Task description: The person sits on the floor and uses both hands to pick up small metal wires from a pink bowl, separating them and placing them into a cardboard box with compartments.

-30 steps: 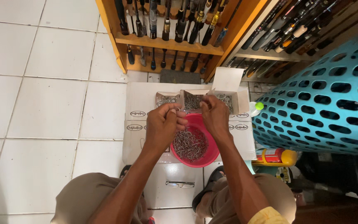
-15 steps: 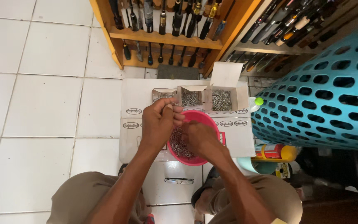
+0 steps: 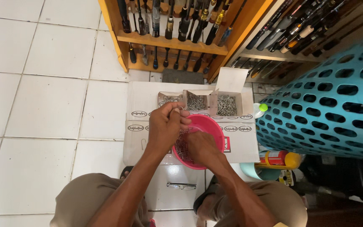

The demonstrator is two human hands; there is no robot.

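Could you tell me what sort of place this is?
Probably a fishing tackle shop or its workroom: a wooden rack of fishing rods stands on the tiled floor, and small open boxes of metal hooks sit beside a pink bowl.

Round pink plastic bowl: smooth, slightly glossy. Thin silvery metal wire hooks in open white paperboard boxes: bright sheen. Flat pale cardboard sheet: matt (printed marks along edge). Turquoise perforated plastic basket: smooth, semi-matt. Orange-brown wooden rack: varnished. White floor tiles: glazed, glossy.
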